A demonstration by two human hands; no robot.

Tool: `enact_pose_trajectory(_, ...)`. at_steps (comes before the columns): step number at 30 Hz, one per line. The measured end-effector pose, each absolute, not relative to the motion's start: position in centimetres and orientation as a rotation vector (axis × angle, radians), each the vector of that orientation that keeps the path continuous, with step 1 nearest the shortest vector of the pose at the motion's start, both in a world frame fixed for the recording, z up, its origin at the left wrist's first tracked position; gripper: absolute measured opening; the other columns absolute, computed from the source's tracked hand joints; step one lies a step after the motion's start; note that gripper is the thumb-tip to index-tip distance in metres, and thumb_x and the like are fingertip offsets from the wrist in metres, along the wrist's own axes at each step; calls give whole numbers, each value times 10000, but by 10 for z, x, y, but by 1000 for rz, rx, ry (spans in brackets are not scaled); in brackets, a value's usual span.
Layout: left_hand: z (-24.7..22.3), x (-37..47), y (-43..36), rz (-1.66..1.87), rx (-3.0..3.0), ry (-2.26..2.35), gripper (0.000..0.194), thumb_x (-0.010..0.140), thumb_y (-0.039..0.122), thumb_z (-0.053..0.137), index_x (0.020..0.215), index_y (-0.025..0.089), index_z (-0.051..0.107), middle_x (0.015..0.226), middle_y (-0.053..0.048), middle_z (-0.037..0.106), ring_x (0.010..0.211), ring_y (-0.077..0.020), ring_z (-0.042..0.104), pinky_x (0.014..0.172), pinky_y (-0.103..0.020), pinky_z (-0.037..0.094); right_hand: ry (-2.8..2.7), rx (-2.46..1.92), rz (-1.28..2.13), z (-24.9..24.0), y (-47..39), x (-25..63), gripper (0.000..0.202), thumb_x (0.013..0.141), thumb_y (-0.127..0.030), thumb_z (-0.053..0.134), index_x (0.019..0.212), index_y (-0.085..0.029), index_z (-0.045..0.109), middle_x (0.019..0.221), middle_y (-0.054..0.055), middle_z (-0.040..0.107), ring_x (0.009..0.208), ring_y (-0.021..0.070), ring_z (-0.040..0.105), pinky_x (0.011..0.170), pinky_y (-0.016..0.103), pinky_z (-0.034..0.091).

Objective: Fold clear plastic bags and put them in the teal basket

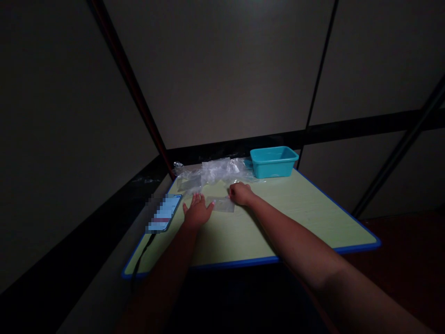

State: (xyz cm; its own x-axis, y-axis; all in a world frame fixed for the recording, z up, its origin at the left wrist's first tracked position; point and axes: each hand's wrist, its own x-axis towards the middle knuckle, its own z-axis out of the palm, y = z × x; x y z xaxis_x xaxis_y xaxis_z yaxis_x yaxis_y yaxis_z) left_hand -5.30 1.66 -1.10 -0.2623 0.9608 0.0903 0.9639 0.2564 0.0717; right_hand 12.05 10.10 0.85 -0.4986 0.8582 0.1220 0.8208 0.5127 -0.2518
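A small clear plastic bag (223, 204) lies flat on the table between my two hands. My left hand (199, 212) rests at its left end with the fingers spread and the thumb by the bag's edge. At the bag's upper right corner, my right hand (240, 193) is closed in a pinch, and its fingertips appear to grip the plastic. Behind both hands lies a loose heap of clear plastic bags (217, 170), crumpled and overlapping.
A turquoise plastic basket (274, 168) stands at the back right of the pale table (299, 213), which has a blue rim. On the left lies a phone (166, 212) with a lit screen and a dark cable or strap (143, 253). Panelled walls enclose the back and left.
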Motion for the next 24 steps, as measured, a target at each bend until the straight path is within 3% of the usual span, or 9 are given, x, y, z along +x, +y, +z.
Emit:
enact_pose_trajectory(8, -9, -52, 16, -146, -1962, -2499, 690, 872, 562, 193, 1429, 158, 249, 1503, -70, 182, 1394, -253, 104, 1067, -606, 116, -2556, -1436, 191, 11, 98, 122, 211, 799, -347, 546, 918, -210, 654, 1037, 90, 643, 1043, 255, 504, 823, 352, 373)
enact_pose_trajectory(24, -10, -51, 15, -107, -1950, -2473, 687, 887, 549, 149, 1434, 142, 236, 1507, -88, 157, 1393, -269, 76, 1069, -583, 165, -2552, -1480, 133, 12, 95, 122, 289, 813, -358, 519, 1004, -181, 644, 1150, 140, 590, 1125, 297, 437, 868, 418, 353)
